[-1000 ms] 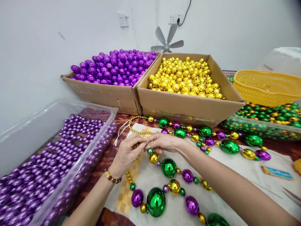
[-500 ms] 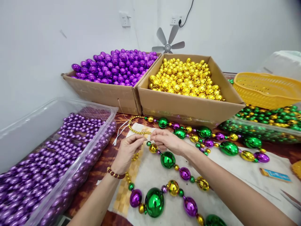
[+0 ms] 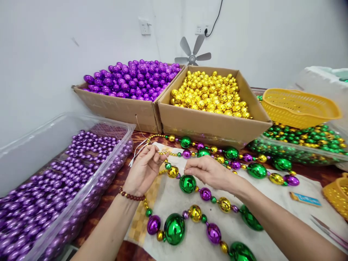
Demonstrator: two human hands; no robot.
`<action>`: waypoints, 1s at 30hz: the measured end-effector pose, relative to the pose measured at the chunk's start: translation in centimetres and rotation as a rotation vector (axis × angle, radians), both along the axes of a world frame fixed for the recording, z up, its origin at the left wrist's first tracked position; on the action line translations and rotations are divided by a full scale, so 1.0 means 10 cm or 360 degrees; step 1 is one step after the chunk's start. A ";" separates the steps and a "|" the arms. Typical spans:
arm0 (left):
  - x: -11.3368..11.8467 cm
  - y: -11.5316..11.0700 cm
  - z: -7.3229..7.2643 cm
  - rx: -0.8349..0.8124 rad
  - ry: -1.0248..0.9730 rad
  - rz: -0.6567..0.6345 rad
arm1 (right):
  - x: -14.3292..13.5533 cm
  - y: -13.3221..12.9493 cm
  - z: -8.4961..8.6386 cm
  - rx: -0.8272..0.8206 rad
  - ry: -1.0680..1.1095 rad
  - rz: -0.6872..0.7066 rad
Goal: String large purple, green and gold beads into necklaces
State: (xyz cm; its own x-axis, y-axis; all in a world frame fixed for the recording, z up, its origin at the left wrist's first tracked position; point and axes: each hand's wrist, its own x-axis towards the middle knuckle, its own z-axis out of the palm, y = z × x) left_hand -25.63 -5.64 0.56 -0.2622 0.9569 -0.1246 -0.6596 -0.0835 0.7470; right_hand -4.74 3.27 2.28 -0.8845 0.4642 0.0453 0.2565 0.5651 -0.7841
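Note:
In the head view, my left hand [image 3: 146, 166], with a beaded bracelet [image 3: 132, 195] at its wrist, is closed in a pinch at the end of a bead string. My right hand [image 3: 210, 173] is pinched to its right, and a thin thread seems to run between the two. Just below them lies the string of gold, green and purple beads, with a big green bead [image 3: 187, 184] under my right fingertips. Its front loop holds another large green bead [image 3: 174, 229]. A second bead string [image 3: 257, 170] stretches behind my right hand. The thread's ends are hidden by my fingers.
A box of purple beads [image 3: 116, 99] and a box of gold beads [image 3: 212, 123] stand behind. A clear tub [image 3: 65, 217] of purple beads is at left. To the right are a yellow basket [image 3: 301, 108], a blue-labelled strip [image 3: 306, 199] and scissors [image 3: 328, 230] on white cloth [image 3: 282, 217].
My hands have moved apart: the right one to the right and slightly down, the left one a little left. The view has shifted slightly to the right.

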 end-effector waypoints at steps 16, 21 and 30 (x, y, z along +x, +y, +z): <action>0.87 0.00 2.03 0.0551 0.0035 -0.0365 | 0.40 -0.40 1.82 -0.0540 0.1486 -0.0167; 1.24 0.02 2.84 0.0816 0.0218 -0.0501 | 0.69 -0.47 2.64 -0.0197 0.1694 -0.0388; 1.65 -0.04 4.32 0.1310 0.0841 -0.0495 | 1.05 -0.60 4.14 -0.0067 0.1912 -0.0278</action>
State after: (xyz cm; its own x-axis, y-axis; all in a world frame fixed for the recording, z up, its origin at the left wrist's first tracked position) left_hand -9.11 -6.05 43.79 0.1811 0.7286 0.6605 -0.3427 -0.5828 0.7368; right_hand 5.73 -2.78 43.73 -0.2149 0.5942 0.7751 -0.5761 0.5638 -0.5919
